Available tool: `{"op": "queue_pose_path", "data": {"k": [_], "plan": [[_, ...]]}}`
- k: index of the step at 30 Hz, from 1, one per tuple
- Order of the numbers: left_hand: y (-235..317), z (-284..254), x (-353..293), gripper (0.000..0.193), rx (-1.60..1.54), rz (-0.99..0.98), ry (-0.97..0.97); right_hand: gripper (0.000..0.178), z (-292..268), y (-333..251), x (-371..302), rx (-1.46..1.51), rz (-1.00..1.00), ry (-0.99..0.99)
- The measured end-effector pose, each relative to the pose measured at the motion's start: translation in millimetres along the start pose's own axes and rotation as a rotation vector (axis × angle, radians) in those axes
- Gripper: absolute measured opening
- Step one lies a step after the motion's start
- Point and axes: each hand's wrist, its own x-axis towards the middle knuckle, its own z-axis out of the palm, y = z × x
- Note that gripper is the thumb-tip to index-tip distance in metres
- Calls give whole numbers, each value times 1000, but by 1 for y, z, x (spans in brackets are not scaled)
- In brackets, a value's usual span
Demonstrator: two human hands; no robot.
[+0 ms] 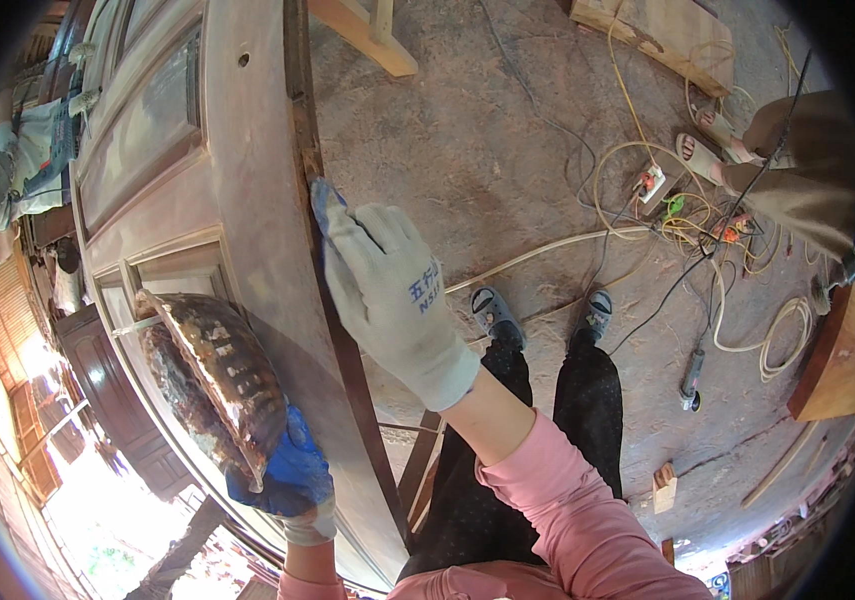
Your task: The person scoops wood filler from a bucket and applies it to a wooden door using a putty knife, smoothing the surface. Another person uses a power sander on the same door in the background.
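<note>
Fingers [347, 255] of your gloved right hand [399, 295] reach forward, close together and slightly bent, along the long edge of the wooden door [272, 230]; their blue tips meet that edge, and you cannot tell from here whether anything is pinched beneath them. Your left hand [292, 475], in a blue-palmed glove, is curled around the lower end of a crusted brown bowl [237, 370], gripping it tipped on its side above the door's panels. That door stretches along your left, its long edge running beside your legs. Your slippers [498, 315] stand on the bare floor [427, 150]. To your right, a white power strip [652, 187] sits among tangled cords [707, 235], near another person's sandaled feet [699, 158]. Nearer you lie a grey power tool [692, 375] and a coiled pale hose [792, 335].
</note>
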Motion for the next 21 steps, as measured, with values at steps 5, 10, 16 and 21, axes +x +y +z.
{"op": "queue_pose_path", "data": {"k": [5, 10, 16, 21], "plan": [[-1, 8, -1, 73, -21, 0, 14, 30, -10, 32, -13, 110, -64, -11], [0, -1, -2, 76, -67, -51, -71, 36, -4, 48, -1, 341, 119, 133], [4, -1, -2, 71, 127, 0, -52, 42, 1, 55, 6, 244, -138, 58], [3, -8, -4, 62, 78, 13, -89, 34, 1, 62, 5, 167, -277, 38]]}}
